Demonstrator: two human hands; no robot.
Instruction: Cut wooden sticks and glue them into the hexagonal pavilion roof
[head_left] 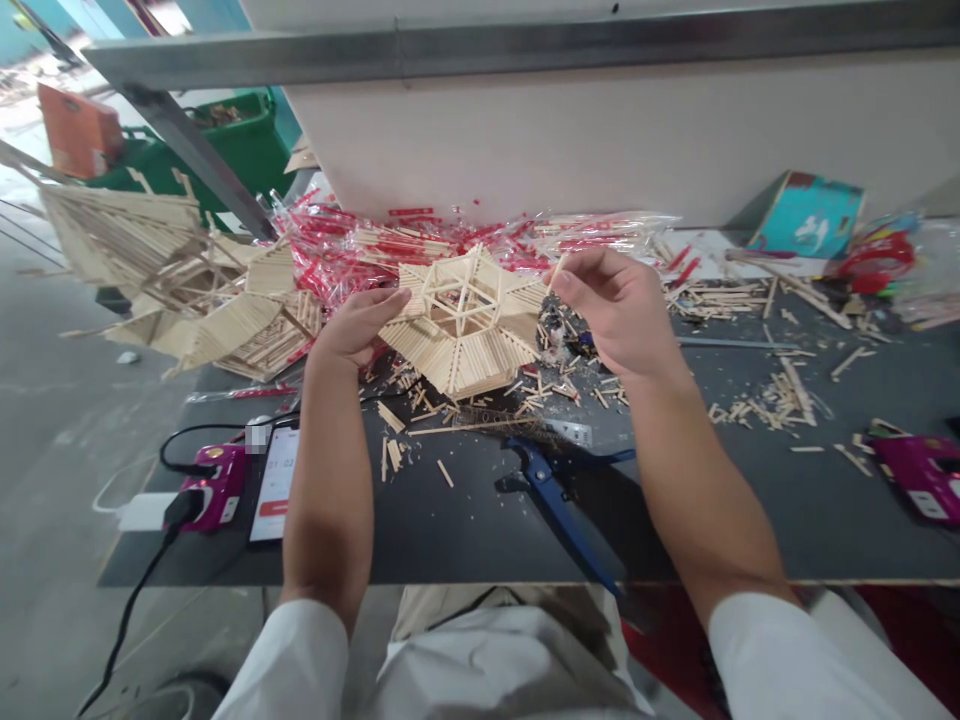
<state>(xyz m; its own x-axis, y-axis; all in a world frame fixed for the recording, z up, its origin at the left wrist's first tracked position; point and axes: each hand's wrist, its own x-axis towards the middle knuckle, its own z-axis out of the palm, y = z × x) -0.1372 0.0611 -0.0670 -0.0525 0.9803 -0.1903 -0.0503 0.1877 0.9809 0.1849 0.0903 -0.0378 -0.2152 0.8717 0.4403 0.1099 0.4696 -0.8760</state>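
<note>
My left hand (356, 325) grips the left edge of a six-sided model made of thin wooden sticks (465, 360), its thumb on top. The model is raised above the dark table, with an open spoked hexagon at its centre. At its right corner, my right hand (619, 305) pinches a small wooden stick (556, 272) between thumb and fingers. Whether that stick touches the model I cannot tell. Below lie blue-handled cutters (559, 500), a clear ruler (566, 432) and many stick offcuts (394, 455).
Red and clear plastic packets of sticks (405, 235) line the table's back. Larger stick structures (217, 300) stand at the left. A phone (274, 485) and a purple power socket (217, 485) lie front left. A teal box (810, 218) is at the back right.
</note>
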